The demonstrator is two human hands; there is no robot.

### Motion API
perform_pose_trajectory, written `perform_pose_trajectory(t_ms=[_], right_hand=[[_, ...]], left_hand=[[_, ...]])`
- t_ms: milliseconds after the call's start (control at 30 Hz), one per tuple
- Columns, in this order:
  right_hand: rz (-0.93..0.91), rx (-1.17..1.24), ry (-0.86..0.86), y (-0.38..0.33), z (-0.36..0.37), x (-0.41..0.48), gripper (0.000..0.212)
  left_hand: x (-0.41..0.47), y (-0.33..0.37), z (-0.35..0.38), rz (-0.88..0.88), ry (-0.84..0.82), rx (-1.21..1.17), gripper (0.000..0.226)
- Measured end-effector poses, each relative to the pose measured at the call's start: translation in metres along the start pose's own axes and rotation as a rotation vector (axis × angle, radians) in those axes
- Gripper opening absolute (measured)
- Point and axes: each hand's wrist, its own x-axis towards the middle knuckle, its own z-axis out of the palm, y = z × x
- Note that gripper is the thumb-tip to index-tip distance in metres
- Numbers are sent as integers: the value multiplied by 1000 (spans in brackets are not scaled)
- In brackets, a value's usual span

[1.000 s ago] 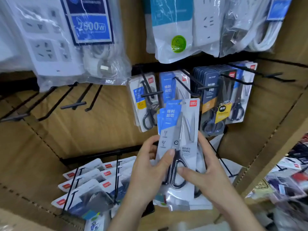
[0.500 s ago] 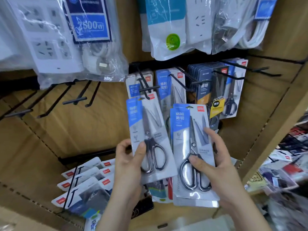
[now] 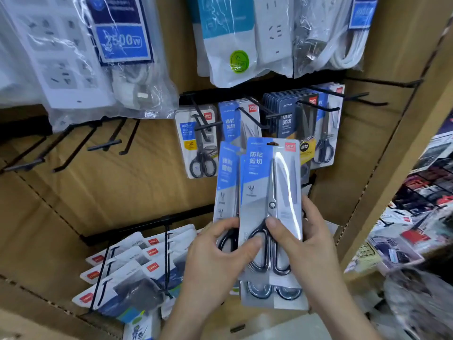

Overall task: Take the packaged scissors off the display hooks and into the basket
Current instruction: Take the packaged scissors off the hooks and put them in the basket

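**Two hands gather packaged scissors (image 3: 272,182) clear of the display hooks (image 3: 316,106) in a shop aisle.**

Head view: the left hand (image 3: 213,266) and right hand (image 3: 313,249) are both clamped on the packs low down, at the scissor handles. Each thumb presses the front card and the fingers wrap behind, apparently to square several cards into one stack. A second blue card (image 3: 226,177) fans out to the left behind the front one. The stack is held upright in the air, just in front of the rack and off the hooks, where more hanging packs (image 3: 201,146) sit under bagged power strips (image 3: 245,40). The basket is not in view, so the drop into it looks to be the step ahead.
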Motion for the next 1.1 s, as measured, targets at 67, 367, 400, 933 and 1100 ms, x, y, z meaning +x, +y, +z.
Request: perform_pose_trajectory(t_ms=[67, 367, 400, 933, 1100], right_hand=[[8, -2, -17, -3, 0, -5, 41], [145, 156, -211, -7, -10, -16, 62], [153, 155, -228, -7, -12, -18, 67], [136, -271, 153, 15, -42, -19, 44], [247, -101, 184, 15, -20, -26, 43]], left_hand=[[-1, -1, 0, -29, 2, 2, 20], [-5, -1, 3, -47, 249, -153, 15], [-4, -1, 2, -43, 279, -162, 16], [-10, -11, -21, -19, 269, -199, 14], [-17, -13, -8, 31, 103, -115, 17]])
